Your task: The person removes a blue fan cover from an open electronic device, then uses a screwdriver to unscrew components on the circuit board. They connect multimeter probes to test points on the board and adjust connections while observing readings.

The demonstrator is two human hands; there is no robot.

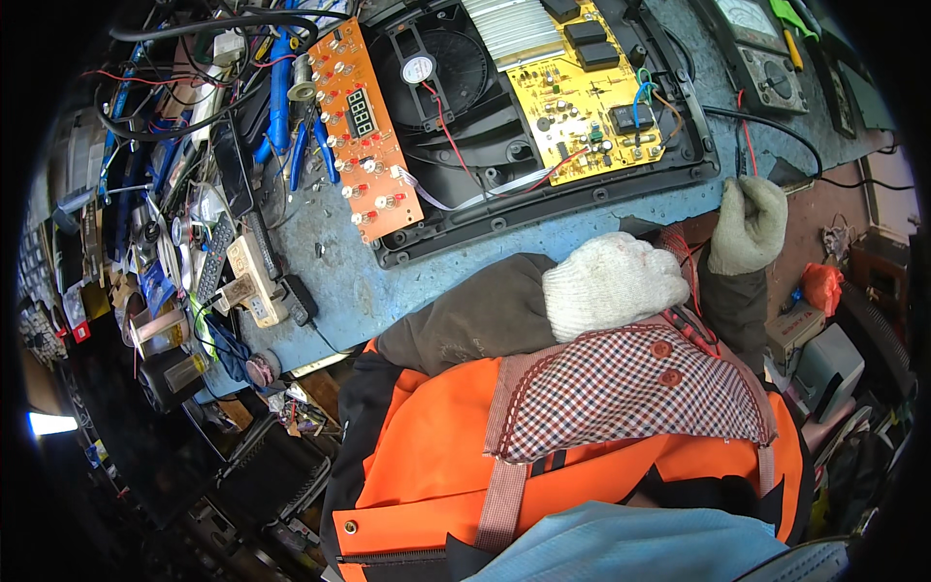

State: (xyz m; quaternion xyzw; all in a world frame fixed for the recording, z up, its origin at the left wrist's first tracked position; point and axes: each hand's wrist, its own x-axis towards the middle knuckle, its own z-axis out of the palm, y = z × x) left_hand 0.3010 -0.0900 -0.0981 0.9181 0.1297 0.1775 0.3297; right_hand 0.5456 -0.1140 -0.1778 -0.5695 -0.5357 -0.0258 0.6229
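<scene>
**Ana:** Two gloved hands are low at the near edge of the blue bench top [349,281]. What's the left one doing?

**Ben:** The left hand [609,283], in a white knit glove, is curled into a fist in front of the bench edge, just above a checked cloth flap [630,393] on the orange jacket [427,466]. Whether the fingers hold anything, he can't tell.

**Ana:** And the right?

**Ben:** The right hand [749,225], in a greyer glove, sits on the bench's right corner, fingers folded down over the edge. It touches the spot where a black cable [776,124] and a red wire [747,145] run past. Whether it grips them is unclear.

**Ana:** Where's the work piece?

**Ben:** The opened black appliance housing [543,209] lies flat on the bench just beyond both hands. Inside it sit a round fan [432,73], a ribbed metal heat sink [514,29] and a yellow circuit board [582,102]. An orange control board [370,131] leans on its left rim.

**Ana:** Any open room?

**Ben:** A bare strip of blue between the housing and the near edge, little more. Left of the housing, tools, cables and a blue-handled tool [281,87] crowd the surface. Right of it lies a meter [761,53]. Below the bench's right corner stand a grey box [824,364] and an orange bag [822,286].
</scene>
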